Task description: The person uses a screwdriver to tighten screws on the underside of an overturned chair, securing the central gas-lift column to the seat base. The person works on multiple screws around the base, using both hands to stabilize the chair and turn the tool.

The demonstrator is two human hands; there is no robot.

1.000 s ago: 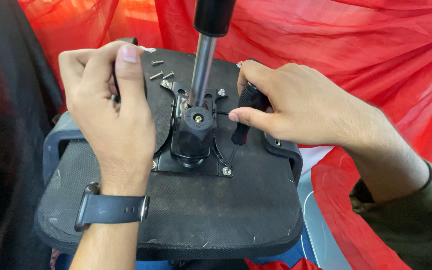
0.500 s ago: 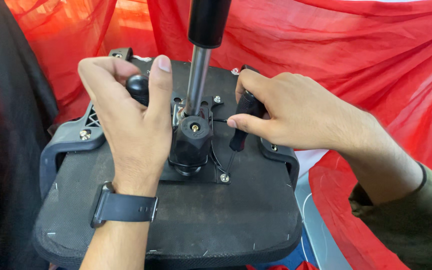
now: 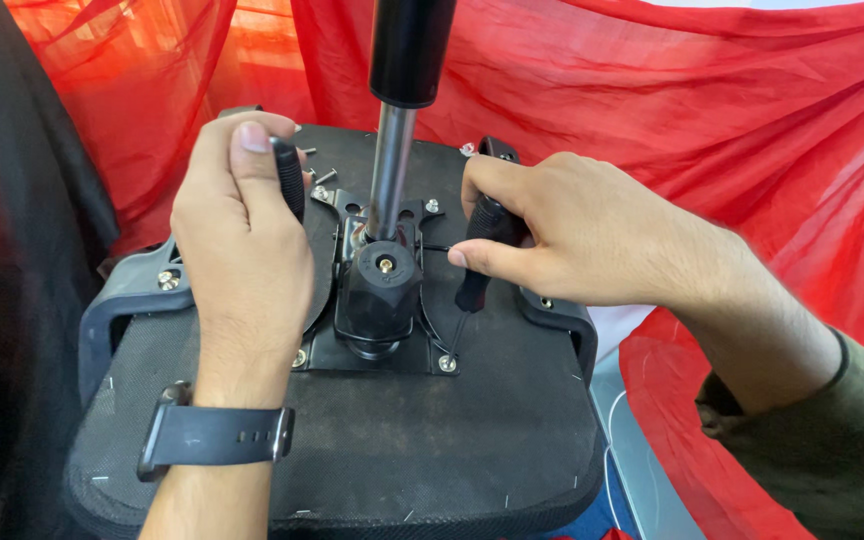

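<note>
The right hand (image 3: 592,245) is clenching its grip around the black handle of a screwdriver (image 3: 479,255), whose thin shaft is pointing down to a screw (image 3: 446,363) at the near right corner of the metal mounting plate (image 3: 324,352) on the upturned chair seat (image 3: 372,450). The left hand (image 3: 247,250), wearing a dark wristwatch (image 3: 214,437), is closing its grip on a black lever knob (image 3: 289,178) near the far left corner of the seat, beside a few loose screws (image 3: 320,176). Between the two hands, the gas lift cylinder (image 3: 392,170) is rising from the black mechanism (image 3: 379,295) at the middle of the plate.
</note>
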